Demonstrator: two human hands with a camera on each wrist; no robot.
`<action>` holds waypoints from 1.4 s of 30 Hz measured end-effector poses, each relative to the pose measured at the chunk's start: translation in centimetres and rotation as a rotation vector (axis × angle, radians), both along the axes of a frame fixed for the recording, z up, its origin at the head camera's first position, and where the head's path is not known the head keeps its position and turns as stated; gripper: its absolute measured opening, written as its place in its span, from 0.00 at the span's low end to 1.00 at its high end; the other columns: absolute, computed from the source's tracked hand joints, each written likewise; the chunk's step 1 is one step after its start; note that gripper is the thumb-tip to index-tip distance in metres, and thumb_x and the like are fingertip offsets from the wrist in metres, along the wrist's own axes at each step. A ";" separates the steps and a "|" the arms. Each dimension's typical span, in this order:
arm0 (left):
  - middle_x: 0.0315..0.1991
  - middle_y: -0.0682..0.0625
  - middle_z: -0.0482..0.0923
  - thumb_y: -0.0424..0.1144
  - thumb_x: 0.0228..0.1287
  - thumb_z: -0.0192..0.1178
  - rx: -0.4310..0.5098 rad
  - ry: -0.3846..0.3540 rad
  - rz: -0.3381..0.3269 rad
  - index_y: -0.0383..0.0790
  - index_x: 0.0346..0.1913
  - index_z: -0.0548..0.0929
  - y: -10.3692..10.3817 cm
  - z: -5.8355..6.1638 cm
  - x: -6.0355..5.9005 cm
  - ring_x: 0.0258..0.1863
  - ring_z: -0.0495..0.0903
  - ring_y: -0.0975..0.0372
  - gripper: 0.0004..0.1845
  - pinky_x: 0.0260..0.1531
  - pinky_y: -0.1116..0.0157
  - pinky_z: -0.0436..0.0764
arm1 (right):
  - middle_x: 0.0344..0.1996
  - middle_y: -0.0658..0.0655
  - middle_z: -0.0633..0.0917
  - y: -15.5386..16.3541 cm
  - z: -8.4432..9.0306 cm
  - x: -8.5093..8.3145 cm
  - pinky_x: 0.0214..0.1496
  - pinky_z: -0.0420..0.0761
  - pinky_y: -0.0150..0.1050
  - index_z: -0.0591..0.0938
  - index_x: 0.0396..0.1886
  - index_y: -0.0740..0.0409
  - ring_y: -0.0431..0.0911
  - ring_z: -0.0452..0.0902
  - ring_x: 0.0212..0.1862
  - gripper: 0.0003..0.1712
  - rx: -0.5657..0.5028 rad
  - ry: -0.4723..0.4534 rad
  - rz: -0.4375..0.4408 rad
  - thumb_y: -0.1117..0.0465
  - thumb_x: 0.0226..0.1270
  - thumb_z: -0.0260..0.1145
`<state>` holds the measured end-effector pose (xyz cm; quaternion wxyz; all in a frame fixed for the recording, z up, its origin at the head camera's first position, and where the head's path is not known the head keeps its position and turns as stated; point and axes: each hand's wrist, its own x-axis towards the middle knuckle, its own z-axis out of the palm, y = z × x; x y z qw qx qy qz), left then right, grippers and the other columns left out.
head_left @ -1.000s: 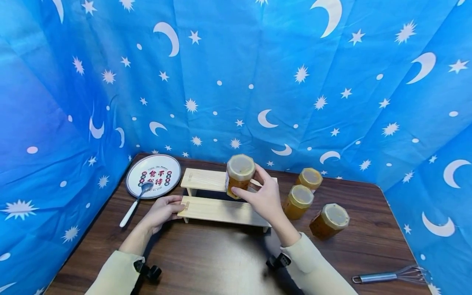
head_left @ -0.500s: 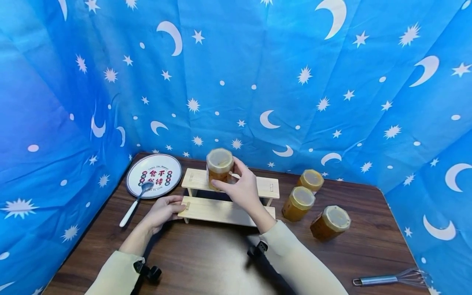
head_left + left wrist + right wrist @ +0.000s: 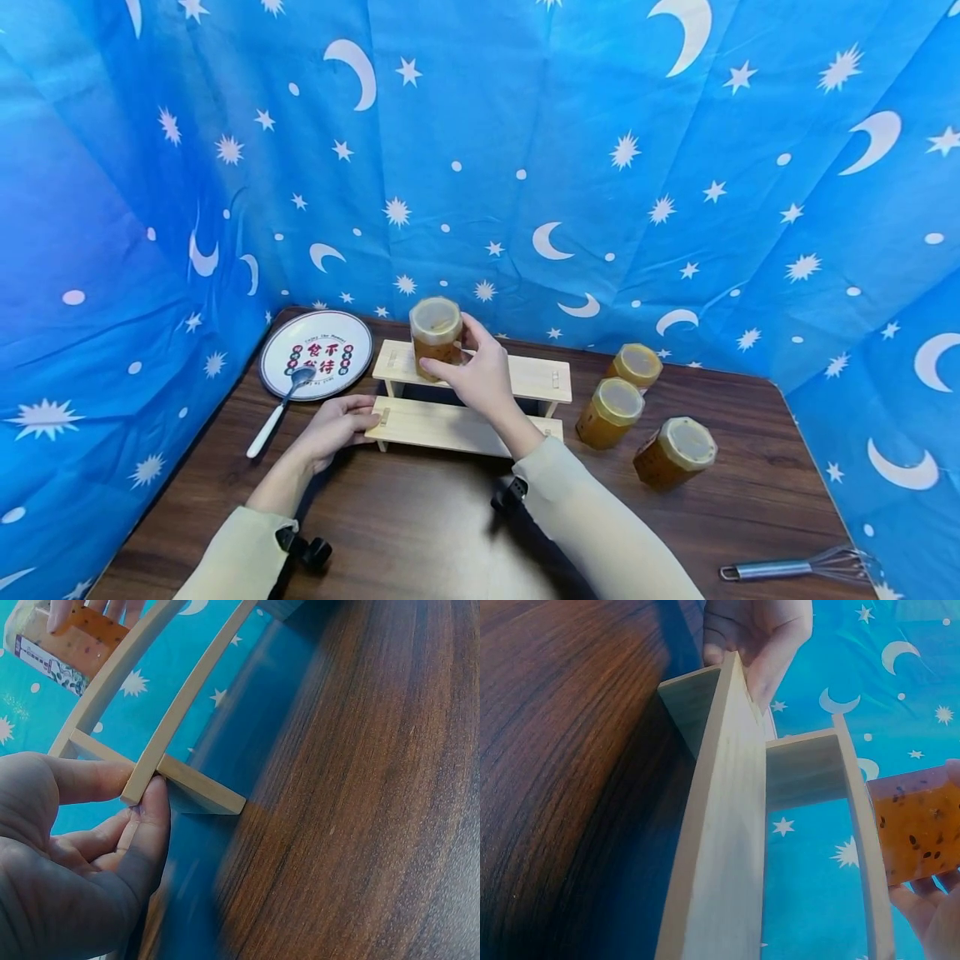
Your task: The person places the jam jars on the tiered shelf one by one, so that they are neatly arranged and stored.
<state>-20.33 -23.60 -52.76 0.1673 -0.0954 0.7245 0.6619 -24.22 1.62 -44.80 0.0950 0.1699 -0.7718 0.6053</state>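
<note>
My right hand (image 3: 452, 357) grips an amber jar (image 3: 435, 337) with a pale lid, upright at the left end of the upper step of a small two-step wooden shelf (image 3: 525, 377). The jar's base is at the step or just above it; I cannot tell which. The right wrist view shows the speckled jar (image 3: 922, 832) beside the upper board of the shelf (image 3: 720, 847). My left hand (image 3: 364, 419) pinches the left end of the lower step. In the left wrist view, thumb and finger of the left hand (image 3: 142, 799) clamp that board's end on the shelf (image 3: 184, 705).
Three more amber jars (image 3: 634, 364) (image 3: 609, 411) (image 3: 675, 452) stand on the dark wooden table (image 3: 420, 533) right of the shelf. A printed plate (image 3: 317, 354) with a spoon (image 3: 277, 408) lies at the back left. A whisk (image 3: 795, 565) lies front right. Blue star-and-moon cloth walls the table in.
My right hand has carried the jar leftward and back, from over the shelf's middle to the left end of the upper step, and lowered it. The left hand has stayed on the lower step.
</note>
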 end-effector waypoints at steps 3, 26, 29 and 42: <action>0.57 0.36 0.78 0.30 0.72 0.62 0.002 0.001 -0.004 0.23 0.71 0.69 0.0 0.0 0.0 0.42 0.84 0.60 0.28 0.40 0.64 0.86 | 0.57 0.46 0.84 -0.2 -0.2 -0.2 0.57 0.84 0.49 0.77 0.70 0.46 0.44 0.80 0.57 0.42 0.008 0.002 -0.009 0.54 0.56 0.84; 0.58 0.36 0.77 0.31 0.72 0.62 -0.021 0.002 -0.002 0.24 0.71 0.69 0.1 0.3 0.1 0.42 0.84 0.60 0.29 0.40 0.64 0.86 | 0.63 0.49 0.81 0.6 0.1 0.5 0.62 0.81 0.47 0.69 0.78 0.46 0.45 0.78 0.62 0.49 -0.002 -0.078 0.013 0.54 0.58 0.83; 0.58 0.36 0.77 0.31 0.72 0.62 -0.021 0.001 -0.005 0.24 0.71 0.69 0.1 0.3 0.1 0.42 0.84 0.60 0.29 0.40 0.64 0.86 | 0.64 0.49 0.80 1.3 0.2 1.0 0.62 0.81 0.47 0.69 0.78 0.48 0.44 0.78 0.63 0.49 -0.015 -0.080 0.009 0.54 0.58 0.83; 0.58 0.36 0.77 0.31 0.71 0.62 -0.004 -0.003 -0.008 0.23 0.71 0.68 0.1 0.4 0.1 0.42 0.84 0.60 0.30 0.40 0.64 0.86 | 0.67 0.49 0.80 6.9 0.6 4.2 0.61 0.82 0.51 0.72 0.76 0.46 0.48 0.77 0.66 0.46 0.074 0.061 -0.048 0.60 0.59 0.83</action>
